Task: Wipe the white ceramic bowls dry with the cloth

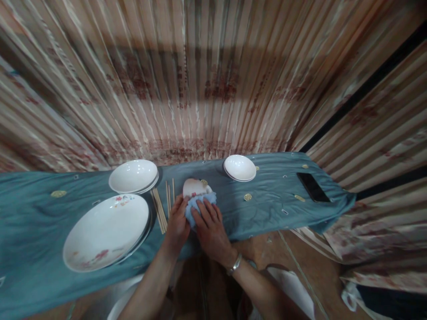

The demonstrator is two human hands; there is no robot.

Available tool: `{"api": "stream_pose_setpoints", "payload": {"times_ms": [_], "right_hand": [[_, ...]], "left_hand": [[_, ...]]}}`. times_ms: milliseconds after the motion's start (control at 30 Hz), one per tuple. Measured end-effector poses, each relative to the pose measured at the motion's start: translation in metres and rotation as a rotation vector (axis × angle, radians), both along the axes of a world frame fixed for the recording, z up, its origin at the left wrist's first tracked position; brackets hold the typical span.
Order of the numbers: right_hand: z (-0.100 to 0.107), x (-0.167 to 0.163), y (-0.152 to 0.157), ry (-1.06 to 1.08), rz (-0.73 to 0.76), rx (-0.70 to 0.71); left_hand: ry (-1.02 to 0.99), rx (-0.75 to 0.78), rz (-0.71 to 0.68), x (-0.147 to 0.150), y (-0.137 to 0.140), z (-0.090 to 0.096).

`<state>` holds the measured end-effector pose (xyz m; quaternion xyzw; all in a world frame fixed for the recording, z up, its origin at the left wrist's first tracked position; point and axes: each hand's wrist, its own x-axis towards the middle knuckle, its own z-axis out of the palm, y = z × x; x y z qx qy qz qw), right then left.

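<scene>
So both bare hands are right on the blue cloth [202,208], and I'm using that as the landmark for everything else. The right hand [210,229] has its grip closed down on it, fingers spread over the top and pressing the folds. The left hand [178,218] has its grip clamped on the near left side of a white dish [192,186], up against the cloth's left edge; its thumb and finger undersides are hidden. The dish sticks out just beyond the cloth, with a little red on it. Too covered to tell if it's a cup or a bowl, tbh. There's a silvery band [235,263] on the right wrist, nearer the wearer than the cloth.

Just left of the cloth are some wooden sticks [159,211], most bunched together with a few set slightly apart. Further left of it sits a stack of big floral plates [106,231], and beyond those, still left of the cloth, a stack of white bowls [133,175]. Smaller bowls [240,167], also stacked, are beyond the cloth to its right, and a black phone [312,186] lies well off to its right.

It's all on a worktop [267,209] draped in teal fabric [36,226], with pleated curtains [207,89] hanging beyond the cloth.
</scene>
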<state>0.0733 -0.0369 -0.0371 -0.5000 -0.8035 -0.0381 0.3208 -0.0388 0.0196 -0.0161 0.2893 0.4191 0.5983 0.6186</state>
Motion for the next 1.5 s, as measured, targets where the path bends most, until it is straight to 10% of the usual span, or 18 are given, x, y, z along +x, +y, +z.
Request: {"api": "stream_pose_setpoints", "payload": {"times_ms": [300,733,1300,1500], "right_hand": [[0.019,0.009,0.019,0.134,-0.022,-0.055],[0.009,0.038,0.060,0.865,-0.072,-0.307],[0.005,0.084,0.055,0.576,-0.399,-0.065],[0.009,0.061,0.040,0.422,-0.176,-0.083]], "left_hand": [[-0.106,0.017,-0.047,0.007,-0.006,0.011],[-0.093,0.007,-0.122,0.012,-0.011,0.024],[-0.130,-0.056,-0.033,0.002,-0.003,0.023],[-0.111,-0.048,-0.046,0.002,-0.003,0.019]]}}
